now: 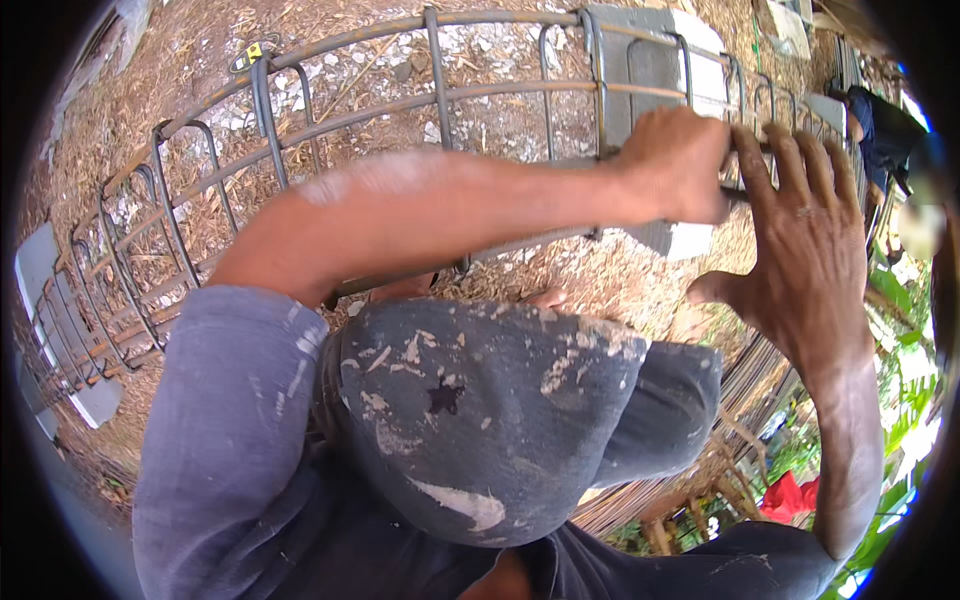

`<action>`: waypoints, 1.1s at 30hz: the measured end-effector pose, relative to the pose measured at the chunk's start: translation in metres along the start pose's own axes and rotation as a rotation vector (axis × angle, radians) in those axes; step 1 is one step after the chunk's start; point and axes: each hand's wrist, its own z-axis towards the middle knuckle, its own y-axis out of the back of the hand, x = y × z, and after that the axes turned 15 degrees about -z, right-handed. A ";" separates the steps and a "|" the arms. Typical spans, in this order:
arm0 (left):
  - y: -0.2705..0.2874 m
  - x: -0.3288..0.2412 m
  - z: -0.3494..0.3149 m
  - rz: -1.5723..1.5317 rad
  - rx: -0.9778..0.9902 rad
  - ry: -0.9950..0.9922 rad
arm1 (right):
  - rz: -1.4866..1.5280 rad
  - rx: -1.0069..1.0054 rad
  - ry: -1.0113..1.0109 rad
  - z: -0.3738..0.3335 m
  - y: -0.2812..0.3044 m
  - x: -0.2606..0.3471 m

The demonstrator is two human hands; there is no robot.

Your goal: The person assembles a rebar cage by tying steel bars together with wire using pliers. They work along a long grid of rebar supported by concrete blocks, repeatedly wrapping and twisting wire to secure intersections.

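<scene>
A long cage of rusty steel bars and bent stirrups, a rebar cage (440,95), curves across the ground in front of me. My left hand (678,165) is closed in a fist over its right part, my left forearm reaching across above the bars. A short dark piece (735,194) sticks out on the right side of that fist; its kind cannot be made out. Just right of it, my right hand (808,225) is spread, back up, thumb out to the left and fingers stretched over the cage. Whether its fingertips touch a bar is unclear.
Pale grey slabs, one by my left hand (665,60) and one at far left (95,402), lie under the cage. A yellow-black tape measure (247,58) is by the far bar. Another person (885,130) is at far right. Red cloth (790,497) and plants lie lower right.
</scene>
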 end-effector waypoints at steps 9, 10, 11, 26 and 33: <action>0.011 0.031 0.044 -0.425 0.632 0.423 | 0.136 0.360 0.090 0.024 -0.048 -0.035; 0.014 0.034 0.045 -0.533 0.794 0.460 | 0.245 0.493 0.131 0.028 -0.045 -0.036; 0.012 0.021 0.036 -0.492 0.772 0.566 | 0.357 0.652 0.179 0.029 -0.039 -0.037; -0.053 0.035 -0.062 0.579 -0.054 -0.749 | 1.324 1.058 -0.058 -0.025 -0.059 0.005; -0.029 0.001 0.003 0.233 0.242 -0.158 | -0.017 -0.179 -0.142 -0.032 -0.068 0.002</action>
